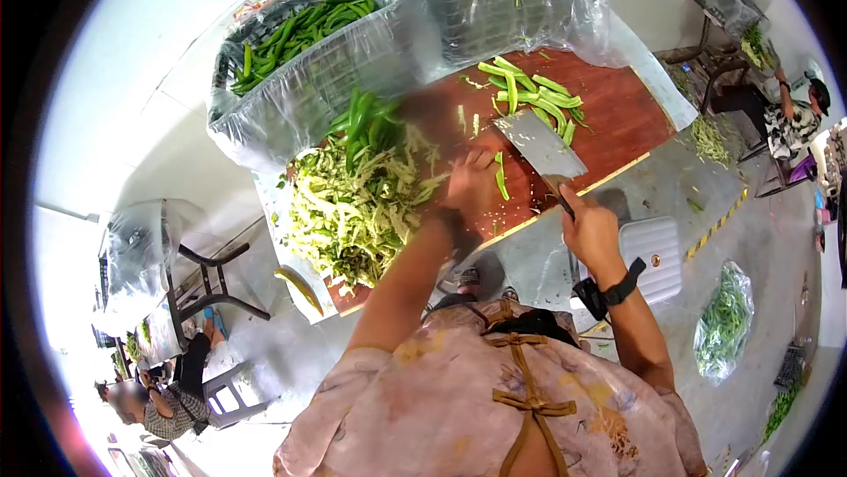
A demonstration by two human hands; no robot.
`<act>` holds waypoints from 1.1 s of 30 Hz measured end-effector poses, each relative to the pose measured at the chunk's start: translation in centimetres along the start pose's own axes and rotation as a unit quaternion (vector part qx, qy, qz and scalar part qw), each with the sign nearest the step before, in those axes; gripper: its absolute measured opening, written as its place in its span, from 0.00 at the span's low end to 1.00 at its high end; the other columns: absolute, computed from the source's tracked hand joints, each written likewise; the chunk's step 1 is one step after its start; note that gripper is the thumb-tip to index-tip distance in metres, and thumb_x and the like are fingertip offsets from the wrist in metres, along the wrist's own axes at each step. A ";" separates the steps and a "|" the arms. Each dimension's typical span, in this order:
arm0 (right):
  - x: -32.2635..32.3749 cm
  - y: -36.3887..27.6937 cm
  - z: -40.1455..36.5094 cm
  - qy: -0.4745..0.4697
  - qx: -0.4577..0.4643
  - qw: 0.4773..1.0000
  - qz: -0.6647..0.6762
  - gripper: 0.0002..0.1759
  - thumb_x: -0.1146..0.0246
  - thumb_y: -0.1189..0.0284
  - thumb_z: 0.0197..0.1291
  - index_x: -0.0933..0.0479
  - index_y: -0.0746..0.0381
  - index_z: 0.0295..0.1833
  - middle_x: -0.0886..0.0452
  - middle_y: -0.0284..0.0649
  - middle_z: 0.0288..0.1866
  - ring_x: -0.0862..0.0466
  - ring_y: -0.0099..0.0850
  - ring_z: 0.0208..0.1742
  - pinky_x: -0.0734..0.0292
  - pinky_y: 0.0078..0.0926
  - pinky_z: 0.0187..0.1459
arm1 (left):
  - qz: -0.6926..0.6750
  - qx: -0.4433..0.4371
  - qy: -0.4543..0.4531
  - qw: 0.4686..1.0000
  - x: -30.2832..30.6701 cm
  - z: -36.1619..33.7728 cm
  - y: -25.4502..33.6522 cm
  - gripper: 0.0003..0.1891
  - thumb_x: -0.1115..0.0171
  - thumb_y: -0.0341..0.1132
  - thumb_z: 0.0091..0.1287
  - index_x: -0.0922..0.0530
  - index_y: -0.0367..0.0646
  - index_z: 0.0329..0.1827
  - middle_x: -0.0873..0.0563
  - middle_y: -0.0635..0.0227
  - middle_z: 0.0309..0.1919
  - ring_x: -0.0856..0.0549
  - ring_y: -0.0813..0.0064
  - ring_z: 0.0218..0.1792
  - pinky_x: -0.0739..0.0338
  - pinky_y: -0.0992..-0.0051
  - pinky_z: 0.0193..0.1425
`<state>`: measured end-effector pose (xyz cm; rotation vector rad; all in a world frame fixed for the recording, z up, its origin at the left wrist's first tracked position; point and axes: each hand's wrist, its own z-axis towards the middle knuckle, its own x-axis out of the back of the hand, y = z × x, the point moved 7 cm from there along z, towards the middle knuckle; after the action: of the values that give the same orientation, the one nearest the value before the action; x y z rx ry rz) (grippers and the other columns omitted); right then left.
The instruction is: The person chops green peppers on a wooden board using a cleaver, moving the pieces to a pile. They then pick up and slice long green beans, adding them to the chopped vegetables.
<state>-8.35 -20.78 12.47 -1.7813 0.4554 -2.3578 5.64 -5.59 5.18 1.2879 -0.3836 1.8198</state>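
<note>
My right hand (pixel 593 232) is closed round the handle of a cleaver (pixel 540 143), whose broad blade lies over the red-brown board (pixel 618 106). Blurred by motion, my left hand (pixel 472 179) is low over the board, left of the blade; its fingers are too smeared to read. Just right of it lies a split green pepper piece (pixel 501 177). Several opened, pale-green pepper halves (pixel 534 93) lie beyond the blade. To the left is a large heap of pale seedy pepper cores (pixel 353 212), with whole green peppers (pixel 363 128) at its far side.
A plastic-lined crate of green peppers (pixel 304 36) stands at the back left, another lined crate (pixel 520 14) beside it. Right of me are a white stool (pixel 651 256) and a bag of greens (pixel 723 323). Seated people (pixel 794 120) are at far right and lower left.
</note>
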 end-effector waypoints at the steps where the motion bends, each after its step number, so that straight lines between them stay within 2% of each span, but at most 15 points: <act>1: 0.1 0.2 -0.7 0.000 -0.002 1.000 -0.002 0.25 0.35 0.73 0.53 0.23 0.55 0.60 0.20 0.52 0.30 0.19 0.50 0.29 0.24 0.45 0.32 | 0.008 -0.054 0.002 0.999 0.3 0.5 0.4 0.13 0.43 0.31 0.56 0.18 0.46 0.44 0.22 0.70 0.57 0.26 0.67 0.61 0.30 0.63 0.61; 6: 0.5 1.5 -4.0 -0.002 -0.022 1.000 0.008 0.26 0.35 0.70 0.53 0.24 0.55 0.61 0.20 0.50 0.29 0.19 0.49 0.27 0.24 0.46 0.31 | -0.007 -0.119 0.020 0.993 -2.3 1.0 0.0 0.12 0.43 0.32 0.56 0.18 0.45 0.42 0.18 0.68 0.50 0.25 0.69 0.59 0.31 0.61 0.62; 9: 0.6 1.6 -5.2 -0.008 -0.026 0.999 0.020 0.26 0.35 0.70 0.54 0.24 0.54 0.61 0.20 0.50 0.29 0.19 0.48 0.27 0.25 0.45 0.31 | 0.017 -0.046 -0.048 0.998 -4.5 0.4 -0.7 0.10 0.44 0.33 0.57 0.17 0.45 0.39 0.17 0.65 0.39 0.20 0.68 0.50 0.28 0.61 0.57; 11: 0.5 1.5 -5.7 -0.022 -0.032 0.999 0.026 0.26 0.35 0.70 0.54 0.24 0.54 0.62 0.20 0.50 0.29 0.19 0.48 0.27 0.25 0.45 0.31 | -0.079 0.181 -0.036 0.980 -1.8 -1.0 -0.7 0.09 0.44 0.34 0.57 0.17 0.44 0.36 0.18 0.65 0.31 0.19 0.66 0.42 0.24 0.62 0.46; 12: 0.5 1.3 -5.8 -0.029 -0.031 0.999 0.016 0.26 0.35 0.70 0.54 0.24 0.54 0.62 0.20 0.50 0.29 0.19 0.48 0.27 0.25 0.45 0.31 | -0.076 0.183 -0.034 0.980 -4.8 -2.5 -1.1 0.09 0.44 0.34 0.57 0.17 0.44 0.36 0.18 0.65 0.31 0.19 0.66 0.42 0.24 0.62 0.46; 14: 0.3 1.0 -5.9 -0.038 -0.024 0.999 0.009 0.26 0.35 0.70 0.54 0.24 0.54 0.62 0.21 0.50 0.29 0.19 0.48 0.27 0.25 0.45 0.31 | -0.382 0.195 0.009 0.903 -13.3 -6.1 -3.4 0.08 0.43 0.35 0.57 0.18 0.44 0.35 0.18 0.64 0.31 0.18 0.65 0.40 0.22 0.65 0.37; 15: 0.1 0.9 -6.0 -0.046 -0.023 0.999 0.004 0.26 0.35 0.70 0.54 0.24 0.54 0.62 0.21 0.49 0.28 0.19 0.48 0.26 0.25 0.45 0.31 | -0.379 0.198 0.011 0.904 -11.6 -6.1 -2.6 0.08 0.43 0.35 0.57 0.18 0.44 0.35 0.18 0.64 0.31 0.18 0.65 0.40 0.22 0.65 0.37; 16: -0.1 0.8 -6.0 -0.055 -0.022 0.998 -0.002 0.26 0.35 0.70 0.54 0.24 0.53 0.62 0.21 0.49 0.28 0.19 0.48 0.26 0.25 0.45 0.30 | -0.169 0.073 -0.097 0.978 -9.0 -5.2 0.8 0.11 0.47 0.40 0.65 0.17 0.49 0.42 0.16 0.62 0.34 0.17 0.64 0.37 0.22 0.65 0.35; 17: -0.1 0.8 -6.0 -0.055 -0.019 0.998 0.000 0.26 0.35 0.70 0.54 0.24 0.53 0.62 0.21 0.49 0.28 0.19 0.48 0.26 0.25 0.45 0.30 | 0.053 -0.056 -0.200 0.977 -8.3 -5.5 3.4 0.14 0.51 0.45 0.73 0.17 0.54 0.48 0.14 0.60 0.36 0.15 0.63 0.33 0.22 0.65 0.32; 18: -0.2 0.8 -6.1 -0.059 -0.017 0.998 0.002 0.26 0.34 0.70 0.53 0.23 0.53 0.61 0.21 0.49 0.28 0.19 0.48 0.26 0.25 0.45 0.30 | -0.061 0.098 -0.177 0.977 -9.9 -6.6 1.7 0.14 0.50 0.45 0.71 0.18 0.56 0.50 0.14 0.61 0.37 0.15 0.63 0.33 0.21 0.66 0.34; 22: 0.0 1.1 -6.7 -0.044 -0.016 0.999 0.013 0.26 0.34 0.71 0.53 0.23 0.53 0.61 0.22 0.49 0.27 0.20 0.48 0.26 0.25 0.45 0.30 | -0.006 0.036 -0.156 0.987 -8.6 -6.8 2.7 0.15 0.48 0.47 0.69 0.17 0.54 0.49 0.14 0.60 0.39 0.15 0.63 0.35 0.21 0.66 0.37; 25: 0.5 1.8 -7.5 -0.034 -0.025 0.999 0.019 0.26 0.34 0.72 0.52 0.23 0.54 0.61 0.22 0.50 0.28 0.20 0.48 0.27 0.25 0.45 0.31 | -0.011 0.050 -0.044 0.998 -4.8 -5.7 3.4 0.08 0.46 0.35 0.62 0.22 0.42 0.37 0.18 0.54 0.34 0.16 0.52 0.29 0.22 0.55 0.30; 28: 0.9 2.4 -8.5 -0.036 -0.035 0.999 0.016 0.27 0.34 0.72 0.52 0.23 0.54 0.61 0.21 0.50 0.28 0.20 0.47 0.27 0.25 0.45 0.31 | -0.078 0.140 -0.082 0.984 -4.8 -6.0 1.8 0.09 0.47 0.38 0.64 0.23 0.41 0.39 0.17 0.52 0.33 0.17 0.51 0.27 0.22 0.55 0.30; 30: 0.9 2.5 -9.1 -0.038 -0.036 0.998 0.018 0.26 0.35 0.72 0.52 0.23 0.54 0.61 0.21 0.50 0.28 0.20 0.47 0.27 0.25 0.45 0.31 | -0.057 0.234 -0.173 0.955 -6.4 -6.8 0.3 0.11 0.46 0.40 0.64 0.24 0.42 0.39 0.17 0.52 0.31 0.17 0.50 0.26 0.22 0.54 0.30; 33: 0.4 2.4 -9.8 -0.047 -0.026 0.998 0.017 0.26 0.35 0.71 0.52 0.23 0.54 0.61 0.21 0.49 0.29 0.19 0.47 0.27 0.25 0.45 0.31 | 0.010 0.170 -0.165 0.972 -8.0 -6.7 1.8 0.11 0.45 0.40 0.63 0.23 0.43 0.40 0.16 0.53 0.31 0.17 0.51 0.27 0.22 0.56 0.29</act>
<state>-17.94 -21.73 9.58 -1.8817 0.5329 -2.2493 0.91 -5.88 -4.27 1.8405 -0.2686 1.7373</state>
